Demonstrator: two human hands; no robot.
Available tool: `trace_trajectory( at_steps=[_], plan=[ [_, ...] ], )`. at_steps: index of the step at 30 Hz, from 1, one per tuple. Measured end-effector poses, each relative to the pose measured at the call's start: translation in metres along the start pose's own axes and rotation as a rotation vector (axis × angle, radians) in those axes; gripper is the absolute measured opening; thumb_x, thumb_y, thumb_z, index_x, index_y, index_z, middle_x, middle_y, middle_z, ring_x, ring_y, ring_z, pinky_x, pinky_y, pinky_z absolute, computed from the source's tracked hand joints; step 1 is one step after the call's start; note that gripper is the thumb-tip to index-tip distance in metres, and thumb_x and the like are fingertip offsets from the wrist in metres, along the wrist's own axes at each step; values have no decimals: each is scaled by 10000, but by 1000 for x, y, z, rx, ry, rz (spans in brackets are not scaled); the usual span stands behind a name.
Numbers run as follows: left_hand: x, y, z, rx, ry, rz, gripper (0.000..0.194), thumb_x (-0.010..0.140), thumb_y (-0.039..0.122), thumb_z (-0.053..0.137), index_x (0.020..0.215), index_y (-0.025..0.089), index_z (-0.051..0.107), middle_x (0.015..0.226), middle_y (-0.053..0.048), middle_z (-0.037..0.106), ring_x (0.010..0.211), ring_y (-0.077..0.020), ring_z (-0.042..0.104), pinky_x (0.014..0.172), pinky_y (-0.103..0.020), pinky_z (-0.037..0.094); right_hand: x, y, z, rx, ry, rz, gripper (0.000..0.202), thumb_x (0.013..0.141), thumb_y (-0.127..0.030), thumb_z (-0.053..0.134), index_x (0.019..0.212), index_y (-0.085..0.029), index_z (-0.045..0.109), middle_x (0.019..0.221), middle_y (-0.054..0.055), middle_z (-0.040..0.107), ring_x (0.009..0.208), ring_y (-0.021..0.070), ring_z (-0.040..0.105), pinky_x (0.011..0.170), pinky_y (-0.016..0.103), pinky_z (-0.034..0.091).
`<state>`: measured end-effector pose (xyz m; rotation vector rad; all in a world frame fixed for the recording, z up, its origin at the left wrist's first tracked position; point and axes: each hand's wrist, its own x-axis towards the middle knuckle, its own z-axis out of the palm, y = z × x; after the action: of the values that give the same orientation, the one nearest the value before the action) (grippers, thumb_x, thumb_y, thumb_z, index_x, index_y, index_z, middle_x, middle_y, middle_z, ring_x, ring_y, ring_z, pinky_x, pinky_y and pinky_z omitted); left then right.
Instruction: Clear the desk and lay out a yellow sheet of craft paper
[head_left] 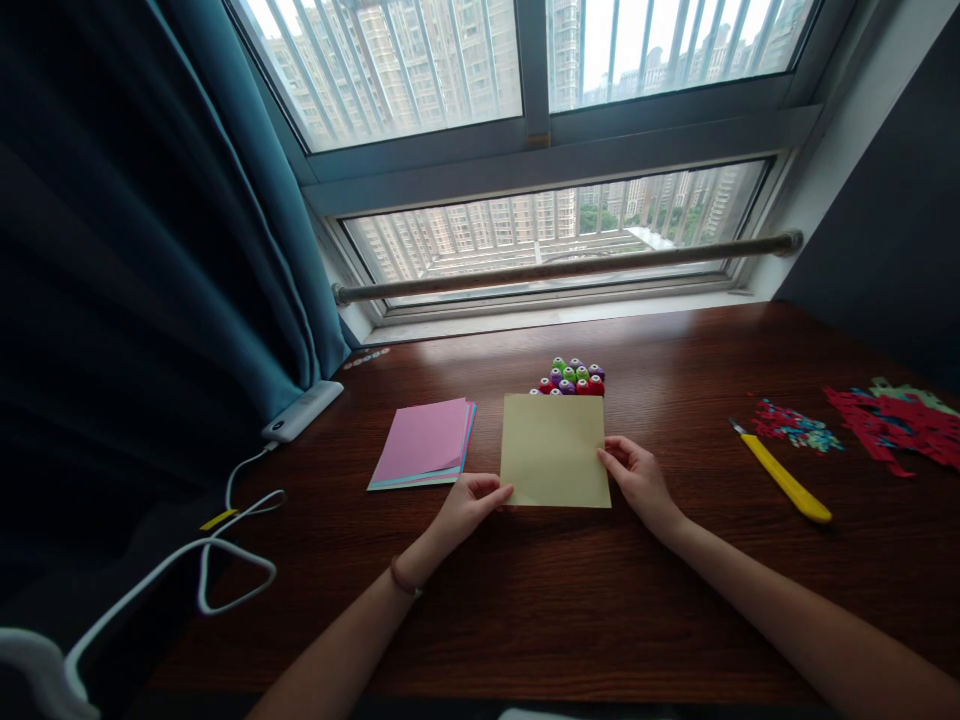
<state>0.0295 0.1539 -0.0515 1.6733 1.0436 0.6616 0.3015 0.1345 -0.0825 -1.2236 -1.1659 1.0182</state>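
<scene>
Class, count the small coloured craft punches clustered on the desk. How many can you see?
About 11 craft punches, clustered behind the yellow paper's far edge; the sheet may hide more.

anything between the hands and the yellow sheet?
Nothing visible. The left hand touches the yellow sheet at its near left corner, the right hand at its right edge. The pink stack lies apart, to the left.

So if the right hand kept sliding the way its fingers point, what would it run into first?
The right hand points left across the yellow sheet it already touches. Further along that line, the left hand at the sheet's lower left corner probably comes first, though depth is uncertain.
</scene>
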Motion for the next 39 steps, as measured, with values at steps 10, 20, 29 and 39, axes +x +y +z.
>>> trace_trajectory(
  at_steps=[10, 20, 29, 39],
  plan=[
    [-1, 11, -2, 100, 6, 75, 384, 846, 442, 488, 731, 118, 659, 691, -67, 652, 631, -163, 598, 588, -231, 461, 4, -11, -9, -254, 160, -8, 317, 766, -344, 557, 991, -121, 554, 802, 75, 645, 746, 211, 615, 701, 318, 474],
    [6, -19, -58, 687, 619, 74, 460, 832, 407, 467, 1166, 96, 530, 1315, -139, 427, 1278, -276, 312, 1099, -408, 189, 1, -30, -18, -1345, 78, -35, 454, 838, -195, 430, 1288, -154, 381, 768, 56, 653, 653, 257, 627, 556, 318, 424],
    [5, -55, -69, 976, 500, -252, 694, 754, 510, 623, 1290, 107, 445, 1363, -191, 360, 1257, -413, 277, 998, -566, 241, 5, -36, -30, -1576, -33, 82, 362, 886, -278, 435, 1203, -104, 453, 803, 110, 660, 691, 307, 649, 559, 380, 479],
    [8, -52, -87, 955, 439, -189, 504, 927, 434, 342, 1299, 103, 418, 1277, -140, 478, 1190, -262, 436, 994, -376, 340, 7, -36, -31, -1539, -48, 95, 361, 887, -275, 442, 1207, -109, 454, 834, 112, 660, 717, 314, 653, 584, 408, 494]
  ],
)
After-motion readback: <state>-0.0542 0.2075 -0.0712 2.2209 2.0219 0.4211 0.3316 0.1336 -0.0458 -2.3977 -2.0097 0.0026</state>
